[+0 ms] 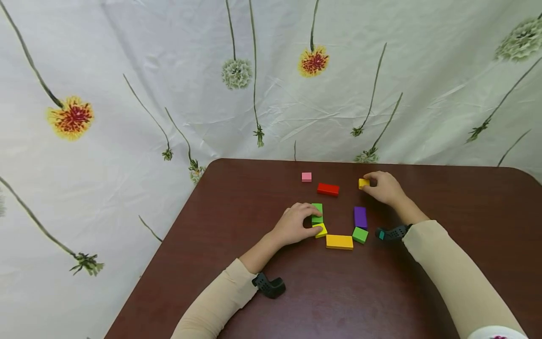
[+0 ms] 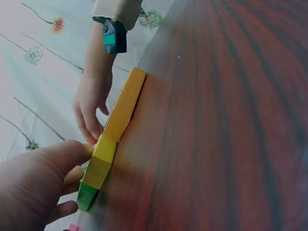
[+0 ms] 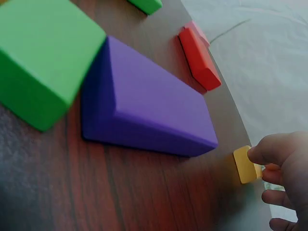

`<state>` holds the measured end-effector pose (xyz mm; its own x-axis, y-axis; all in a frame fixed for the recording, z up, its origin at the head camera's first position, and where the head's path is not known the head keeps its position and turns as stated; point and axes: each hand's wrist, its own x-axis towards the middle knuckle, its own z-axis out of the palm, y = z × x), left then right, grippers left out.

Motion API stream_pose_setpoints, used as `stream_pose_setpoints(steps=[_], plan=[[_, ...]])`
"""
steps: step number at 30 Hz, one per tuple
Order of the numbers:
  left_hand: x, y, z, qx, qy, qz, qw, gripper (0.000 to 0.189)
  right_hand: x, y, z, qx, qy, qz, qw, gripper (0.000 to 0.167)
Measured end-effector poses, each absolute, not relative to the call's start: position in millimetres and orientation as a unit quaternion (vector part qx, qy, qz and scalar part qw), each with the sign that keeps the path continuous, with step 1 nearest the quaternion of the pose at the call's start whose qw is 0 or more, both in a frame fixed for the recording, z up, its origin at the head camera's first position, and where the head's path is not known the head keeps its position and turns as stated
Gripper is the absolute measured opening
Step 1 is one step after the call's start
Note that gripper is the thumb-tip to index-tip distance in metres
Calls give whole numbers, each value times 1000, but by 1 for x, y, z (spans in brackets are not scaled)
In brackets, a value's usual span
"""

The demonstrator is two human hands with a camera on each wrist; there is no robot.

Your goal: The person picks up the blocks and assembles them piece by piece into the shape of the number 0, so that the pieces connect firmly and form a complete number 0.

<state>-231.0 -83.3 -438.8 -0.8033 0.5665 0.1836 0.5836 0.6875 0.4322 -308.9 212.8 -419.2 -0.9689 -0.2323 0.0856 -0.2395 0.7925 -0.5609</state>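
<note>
My left hand [image 1: 294,223] rests around the left end of a U-shaped row of blocks. Its thumb touches a yellow block [image 2: 99,167], and its fingertips are at the green block [image 1: 317,207] behind it. At the far right of the row, my right hand [image 1: 386,187] pinches a small yellow-orange block [image 3: 244,165] between thumb and fingers, close over the table. An orange block [image 1: 339,242] lies at the front of the row. To its right, a green block [image 1: 360,235] meets the end of a purple block [image 3: 154,103].
Behind the row, a red block [image 1: 328,189] and a small pink block [image 1: 306,177] lie on the dark brown table [image 1: 322,292]. A flowered cloth [image 1: 271,108] hangs beyond the table's far edge. Each wrist wears a dark band.
</note>
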Motion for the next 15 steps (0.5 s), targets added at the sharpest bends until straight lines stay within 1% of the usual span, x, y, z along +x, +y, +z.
stream_pose_setpoints(steps=[5, 15], plan=[[-231, -83, -438, -311, -919, -242, 17, 35, -311, 217, -422, 122, -949, 291, -4, 46], [-230, -84, -437, -314, -918, -242, 20, 36, -308, 217, -426, 115, -949, 293, 21, 39]])
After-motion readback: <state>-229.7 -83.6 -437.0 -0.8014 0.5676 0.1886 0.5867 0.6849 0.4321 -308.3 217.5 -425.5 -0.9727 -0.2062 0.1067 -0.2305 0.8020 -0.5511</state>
